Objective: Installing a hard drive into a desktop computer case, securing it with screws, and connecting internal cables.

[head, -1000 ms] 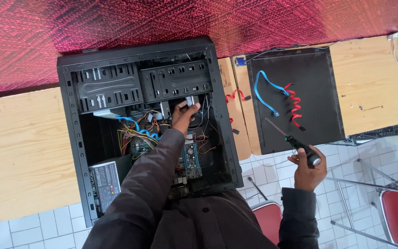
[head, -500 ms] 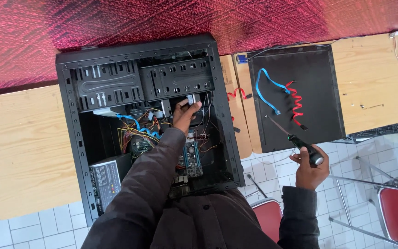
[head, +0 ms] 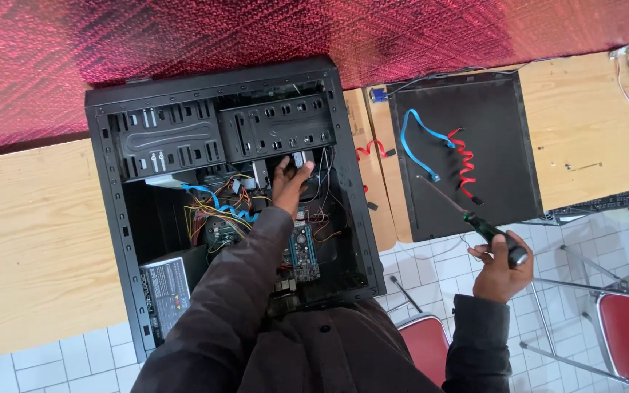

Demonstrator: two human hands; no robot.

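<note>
In right hand (head: 502, 271), screwdriver (head: 475, 222), tip seemingly up-left.

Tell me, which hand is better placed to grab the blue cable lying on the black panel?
Probably the right hand. It hovers just below the black panel where the blue cable lies, though it holds a screwdriver. The left hand is deep inside the computer case.

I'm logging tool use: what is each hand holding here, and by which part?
The right hand grips a screwdriver by its handle. The left hand reaches into the open computer case; whether it holds anything cannot be told.
</note>
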